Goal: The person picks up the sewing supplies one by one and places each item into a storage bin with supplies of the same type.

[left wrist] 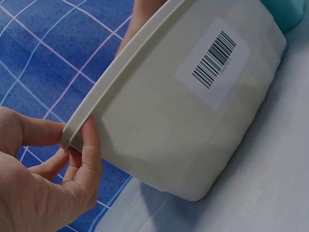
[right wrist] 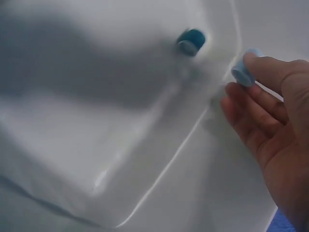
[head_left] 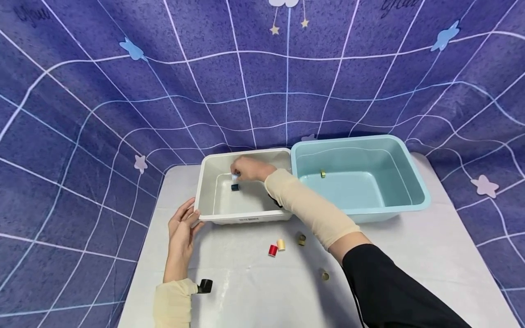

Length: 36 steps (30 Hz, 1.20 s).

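Observation:
Inside the white bin (head_left: 246, 216), my right hand (head_left: 251, 168) pinches a light blue thread spool (right wrist: 244, 72) between thumb and fingers, above the bin floor. A dark teal thread spool (right wrist: 191, 41) lies on that floor close by, and it looks nearly black in the head view. My left hand (head_left: 180, 232) pinches the bin's near left corner, thumb and fingers on either side of the rim (left wrist: 77, 121). On the table in front lie a red spool (head_left: 272, 250) and a pale yellow spool (head_left: 280, 245), side by side.
A light blue bin (head_left: 422, 200) stands against the white one on the right, with a small olive-gold spool (head_left: 322, 173) in it. More olive spools (head_left: 301, 239) lie on the white table (head_left: 246, 291), one (head_left: 325, 275) nearer the front. A patterned blue curtain (head_left: 262, 77) hangs behind.

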Each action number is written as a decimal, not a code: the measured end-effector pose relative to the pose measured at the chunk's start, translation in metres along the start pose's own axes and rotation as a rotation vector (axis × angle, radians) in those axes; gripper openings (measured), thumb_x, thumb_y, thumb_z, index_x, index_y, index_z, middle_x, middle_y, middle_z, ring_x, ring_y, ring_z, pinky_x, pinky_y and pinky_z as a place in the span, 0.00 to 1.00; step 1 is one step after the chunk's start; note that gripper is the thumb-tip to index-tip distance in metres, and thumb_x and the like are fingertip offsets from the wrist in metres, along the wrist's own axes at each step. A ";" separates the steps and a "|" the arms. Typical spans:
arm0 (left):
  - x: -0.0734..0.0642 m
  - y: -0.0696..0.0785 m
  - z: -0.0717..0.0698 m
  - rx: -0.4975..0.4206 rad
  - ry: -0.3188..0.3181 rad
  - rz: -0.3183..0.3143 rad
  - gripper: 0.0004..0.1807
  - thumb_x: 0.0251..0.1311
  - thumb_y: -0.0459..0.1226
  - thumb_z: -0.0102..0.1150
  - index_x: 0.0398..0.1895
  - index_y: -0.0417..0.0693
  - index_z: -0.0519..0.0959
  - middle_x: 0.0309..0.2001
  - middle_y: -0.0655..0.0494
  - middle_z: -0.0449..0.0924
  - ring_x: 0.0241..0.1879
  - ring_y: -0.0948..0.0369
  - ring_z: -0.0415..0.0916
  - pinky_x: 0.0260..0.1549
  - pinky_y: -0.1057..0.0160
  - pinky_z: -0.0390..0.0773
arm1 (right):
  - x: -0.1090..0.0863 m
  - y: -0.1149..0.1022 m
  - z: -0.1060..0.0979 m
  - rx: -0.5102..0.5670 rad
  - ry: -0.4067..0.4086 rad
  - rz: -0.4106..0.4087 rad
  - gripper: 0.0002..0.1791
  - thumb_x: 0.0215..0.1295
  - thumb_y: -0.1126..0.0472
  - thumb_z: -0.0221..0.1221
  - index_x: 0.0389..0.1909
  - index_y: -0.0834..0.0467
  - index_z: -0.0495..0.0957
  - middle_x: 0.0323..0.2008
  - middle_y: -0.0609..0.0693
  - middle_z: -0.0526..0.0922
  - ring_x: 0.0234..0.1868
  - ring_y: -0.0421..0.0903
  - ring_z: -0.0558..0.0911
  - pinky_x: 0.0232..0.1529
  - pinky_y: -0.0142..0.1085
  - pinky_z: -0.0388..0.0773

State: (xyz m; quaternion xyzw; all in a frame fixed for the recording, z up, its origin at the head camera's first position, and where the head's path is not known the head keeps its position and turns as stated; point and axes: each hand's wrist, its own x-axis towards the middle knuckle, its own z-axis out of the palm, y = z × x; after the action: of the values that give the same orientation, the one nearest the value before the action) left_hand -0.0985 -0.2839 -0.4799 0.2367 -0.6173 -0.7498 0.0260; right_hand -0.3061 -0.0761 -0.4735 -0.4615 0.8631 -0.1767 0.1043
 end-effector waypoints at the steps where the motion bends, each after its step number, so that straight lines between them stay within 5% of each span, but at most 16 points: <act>1: -0.001 0.000 -0.001 -0.008 0.003 -0.005 0.27 0.74 0.25 0.52 0.74 0.46 0.71 0.55 0.53 0.78 0.49 0.63 0.84 0.42 0.69 0.88 | 0.001 -0.001 0.001 -0.017 -0.011 0.005 0.05 0.64 0.67 0.67 0.40 0.63 0.86 0.32 0.49 0.79 0.37 0.42 0.71 0.47 0.37 0.76; 7: -0.006 -0.002 -0.004 -0.034 0.029 -0.001 0.28 0.74 0.25 0.52 0.75 0.45 0.70 0.56 0.52 0.78 0.49 0.62 0.85 0.42 0.69 0.88 | 0.003 -0.004 0.012 -0.095 -0.053 0.077 0.03 0.67 0.63 0.65 0.33 0.57 0.82 0.31 0.45 0.75 0.35 0.42 0.69 0.44 0.40 0.78; 17: -0.005 -0.003 -0.003 -0.038 0.020 0.017 0.28 0.73 0.25 0.52 0.74 0.45 0.70 0.55 0.52 0.80 0.48 0.62 0.86 0.41 0.69 0.88 | -0.002 0.000 0.024 -0.186 -0.123 0.208 0.21 0.61 0.66 0.65 0.17 0.47 0.66 0.28 0.45 0.75 0.31 0.44 0.68 0.36 0.43 0.77; 27: -0.002 -0.003 -0.001 -0.073 0.007 0.016 0.27 0.73 0.25 0.53 0.74 0.43 0.70 0.49 0.56 0.81 0.44 0.64 0.87 0.39 0.69 0.88 | 0.000 0.001 0.034 -0.235 -0.120 0.269 0.04 0.66 0.61 0.65 0.31 0.50 0.82 0.43 0.49 0.89 0.40 0.49 0.84 0.47 0.48 0.85; 36: 0.000 -0.005 0.000 -0.039 0.005 0.019 0.27 0.74 0.26 0.52 0.74 0.44 0.70 0.52 0.56 0.80 0.48 0.62 0.86 0.43 0.67 0.88 | 0.007 0.004 0.042 -0.410 -0.097 0.292 0.06 0.69 0.60 0.61 0.41 0.49 0.86 0.48 0.47 0.90 0.49 0.50 0.89 0.49 0.47 0.87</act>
State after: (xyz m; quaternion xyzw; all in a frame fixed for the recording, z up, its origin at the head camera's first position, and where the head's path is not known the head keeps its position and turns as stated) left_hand -0.0976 -0.2830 -0.4843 0.2324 -0.6046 -0.7609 0.0392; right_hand -0.2983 -0.0892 -0.5138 -0.3516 0.9323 0.0412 0.0744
